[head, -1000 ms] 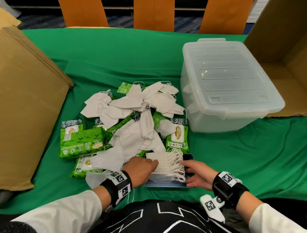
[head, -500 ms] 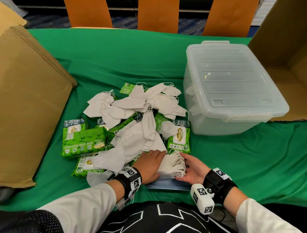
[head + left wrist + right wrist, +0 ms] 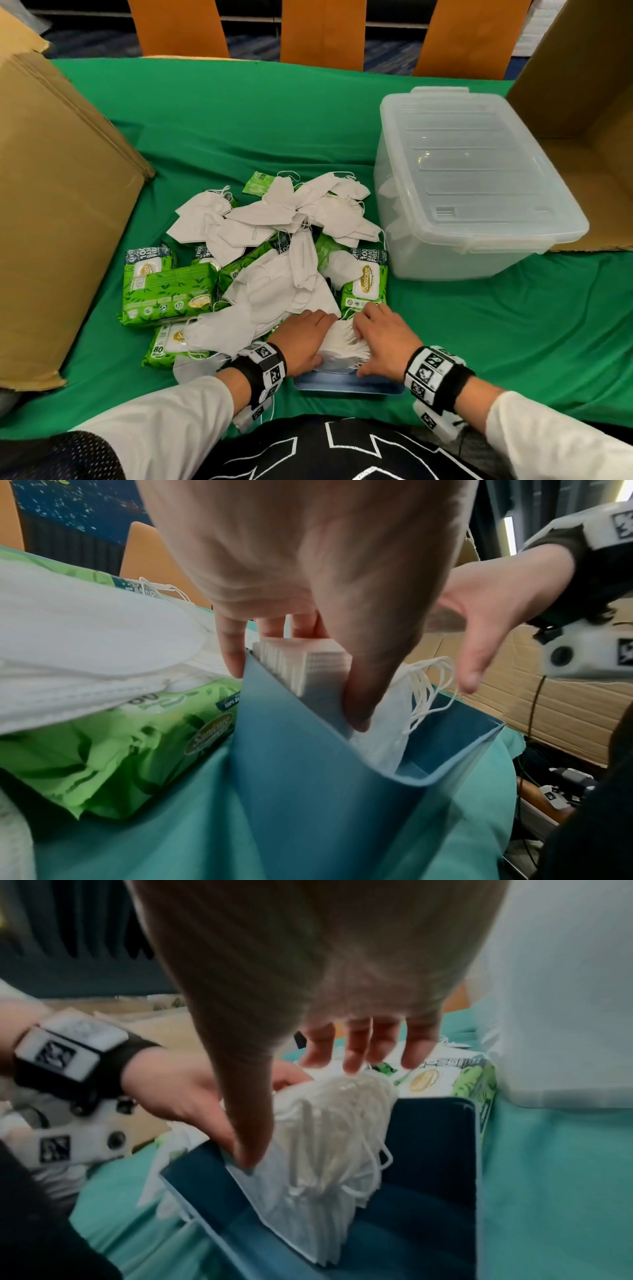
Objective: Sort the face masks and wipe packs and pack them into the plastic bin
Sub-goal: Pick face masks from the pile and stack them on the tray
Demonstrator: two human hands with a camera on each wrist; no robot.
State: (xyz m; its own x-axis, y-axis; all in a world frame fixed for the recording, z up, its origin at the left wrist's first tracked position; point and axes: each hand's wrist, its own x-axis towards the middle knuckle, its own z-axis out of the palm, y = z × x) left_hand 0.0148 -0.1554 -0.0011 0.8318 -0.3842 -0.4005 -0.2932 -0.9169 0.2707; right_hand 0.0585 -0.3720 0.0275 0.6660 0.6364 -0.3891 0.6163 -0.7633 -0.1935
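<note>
Green cloth (image 3: 479,342), upright mask stack (image 3: 342,346).

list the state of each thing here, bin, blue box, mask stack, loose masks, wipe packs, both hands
plastic bin: lid on, closed
blue box: open, mask stack inside
mask stack: gathered, standing on edge in the box
loose masks: scattered, unsorted
wipe packs: lying on the cloth, partly under masks
left hand: grips the stack
right hand: fingers spread, resting on the ear loops
</note>
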